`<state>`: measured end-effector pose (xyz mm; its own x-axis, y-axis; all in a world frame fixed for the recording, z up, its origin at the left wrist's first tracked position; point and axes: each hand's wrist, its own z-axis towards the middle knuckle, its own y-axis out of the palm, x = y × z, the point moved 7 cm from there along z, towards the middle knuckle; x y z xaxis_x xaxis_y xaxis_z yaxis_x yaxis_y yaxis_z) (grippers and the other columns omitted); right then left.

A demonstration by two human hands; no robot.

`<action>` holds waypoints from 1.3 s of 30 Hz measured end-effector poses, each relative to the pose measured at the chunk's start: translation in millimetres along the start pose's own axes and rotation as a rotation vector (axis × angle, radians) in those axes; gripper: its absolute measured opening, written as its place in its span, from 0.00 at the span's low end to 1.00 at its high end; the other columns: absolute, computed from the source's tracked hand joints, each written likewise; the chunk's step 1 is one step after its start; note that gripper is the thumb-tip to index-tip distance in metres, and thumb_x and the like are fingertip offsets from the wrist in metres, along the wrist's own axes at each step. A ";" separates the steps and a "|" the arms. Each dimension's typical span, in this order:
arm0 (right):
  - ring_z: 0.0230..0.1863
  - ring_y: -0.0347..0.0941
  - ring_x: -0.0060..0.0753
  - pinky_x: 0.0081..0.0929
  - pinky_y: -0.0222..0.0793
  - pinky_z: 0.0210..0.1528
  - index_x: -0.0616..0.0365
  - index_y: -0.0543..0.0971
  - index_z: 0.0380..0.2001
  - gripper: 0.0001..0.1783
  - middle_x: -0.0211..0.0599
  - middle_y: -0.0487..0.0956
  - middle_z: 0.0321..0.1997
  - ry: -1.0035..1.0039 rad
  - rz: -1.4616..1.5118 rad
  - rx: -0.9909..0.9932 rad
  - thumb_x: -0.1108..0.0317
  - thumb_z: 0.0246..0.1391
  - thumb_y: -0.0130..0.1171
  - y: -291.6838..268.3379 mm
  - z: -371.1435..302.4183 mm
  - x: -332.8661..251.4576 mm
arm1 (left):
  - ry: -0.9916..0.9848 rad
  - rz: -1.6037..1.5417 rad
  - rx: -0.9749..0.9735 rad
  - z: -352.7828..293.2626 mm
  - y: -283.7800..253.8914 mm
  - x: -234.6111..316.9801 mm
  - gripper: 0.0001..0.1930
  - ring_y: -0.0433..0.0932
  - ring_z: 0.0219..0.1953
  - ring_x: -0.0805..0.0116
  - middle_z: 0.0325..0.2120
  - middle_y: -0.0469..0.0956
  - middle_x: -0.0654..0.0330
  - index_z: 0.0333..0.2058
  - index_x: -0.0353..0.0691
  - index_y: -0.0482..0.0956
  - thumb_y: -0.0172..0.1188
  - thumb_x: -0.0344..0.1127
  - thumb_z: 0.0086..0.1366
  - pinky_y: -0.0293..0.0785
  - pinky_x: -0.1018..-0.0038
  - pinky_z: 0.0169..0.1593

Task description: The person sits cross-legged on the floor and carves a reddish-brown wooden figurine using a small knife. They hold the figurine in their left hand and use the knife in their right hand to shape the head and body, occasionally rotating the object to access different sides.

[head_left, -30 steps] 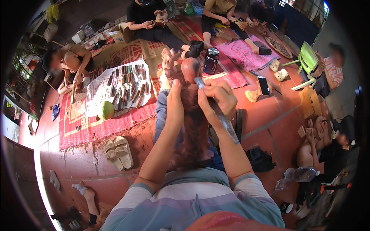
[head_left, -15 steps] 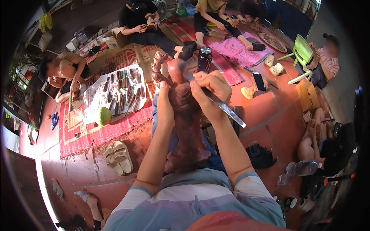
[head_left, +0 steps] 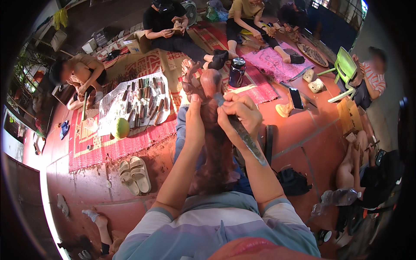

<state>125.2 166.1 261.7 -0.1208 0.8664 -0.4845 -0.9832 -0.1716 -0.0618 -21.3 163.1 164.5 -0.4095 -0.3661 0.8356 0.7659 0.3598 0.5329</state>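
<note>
A reddish-brown carved wooden statue (head_left: 211,82) stands upright between my legs, its rounded top facing me and a small raised carved hand at its left. My left hand (head_left: 195,123) is wrapped round the statue's left side, thumb pointing up along it. In my right hand (head_left: 242,113) is a flat metal carving blade (head_left: 248,141), pinched near its upper end. Its tip rests at or very near the wood just below the rounded top; contact is hard to tell. The blade's long end slants down over my right wrist. The statue's lower part lies in shadow and blur.
Several carving tools lie on a white sheet (head_left: 108,106) on the red mat, by a green round fruit (head_left: 120,128). A dark flask (head_left: 237,72) stands beyond the statue. Sandals (head_left: 134,175) sit at left, a phone (head_left: 296,98) on wood at right. Several people sit around.
The blade has turned steeper, its lower end now nearer my right wrist and its face darker. The whole view has shifted slightly; my left hand keeps its hold on the statue.
</note>
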 end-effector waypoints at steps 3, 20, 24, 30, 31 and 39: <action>0.33 0.76 0.31 0.25 0.72 0.37 0.63 0.75 0.20 0.06 0.36 0.74 0.27 0.097 0.092 -0.129 0.80 0.39 0.64 0.3 0.7 8.0 | -0.040 -0.093 0.035 -2.4 -8.0 -7.0 0.26 0.75 0.44 0.70 0.44 0.75 0.55 0.48 0.32 0.70 0.39 0.51 0.71 0.70 0.74 0.50; 0.48 0.73 0.28 0.25 0.68 0.52 0.63 0.76 0.29 0.03 0.46 0.77 0.46 0.362 0.323 -0.033 0.79 0.49 0.60 2.6 -1.1 24.8 | 0.011 -0.060 0.072 -14.7 3.4 14.3 0.26 0.77 0.43 0.69 0.42 0.76 0.54 0.47 0.31 0.72 0.41 0.52 0.70 0.72 0.75 0.49; 0.49 0.73 0.29 0.25 0.68 0.51 0.63 0.78 0.30 0.04 0.46 0.76 0.47 0.300 0.244 -0.029 0.77 0.49 0.62 5.2 -9.0 18.3 | 0.003 -0.066 0.051 -9.6 -4.8 8.0 0.26 0.77 0.42 0.68 0.42 0.77 0.54 0.46 0.31 0.72 0.41 0.52 0.70 0.73 0.74 0.48; 0.44 0.74 0.25 0.20 0.69 0.48 0.64 0.79 0.32 0.05 0.42 0.76 0.43 0.415 0.242 -0.083 0.77 0.49 0.63 -3.3 -18.0 27.6 | -0.007 -0.063 0.087 -16.2 2.4 17.2 0.26 0.77 0.42 0.68 0.42 0.77 0.54 0.46 0.30 0.72 0.41 0.52 0.70 0.73 0.74 0.48; 0.44 0.74 0.25 0.20 0.68 0.48 0.64 0.78 0.31 0.05 0.41 0.76 0.43 0.478 0.284 -0.068 0.77 0.49 0.62 -3.4 -19.0 29.7 | -0.011 -0.075 0.078 -15.6 3.9 17.7 0.26 0.77 0.42 0.68 0.42 0.77 0.54 0.46 0.30 0.72 0.41 0.52 0.70 0.73 0.74 0.48; 0.38 0.73 0.23 0.20 0.69 0.44 0.62 0.74 0.28 0.06 0.41 0.78 0.42 0.169 0.103 0.086 0.80 0.48 0.62 4.2 4.3 11.7 | 0.026 -0.037 0.087 -14.7 2.4 11.4 0.24 0.74 0.45 0.72 0.44 0.75 0.57 0.45 0.31 0.73 0.43 0.50 0.70 0.68 0.78 0.51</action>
<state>119.1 177.5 259.5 -0.2033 0.7546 -0.6239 -0.9759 -0.2078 0.0667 -16.8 147.1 173.4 -0.4225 -0.4025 0.8121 0.7041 0.4184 0.5737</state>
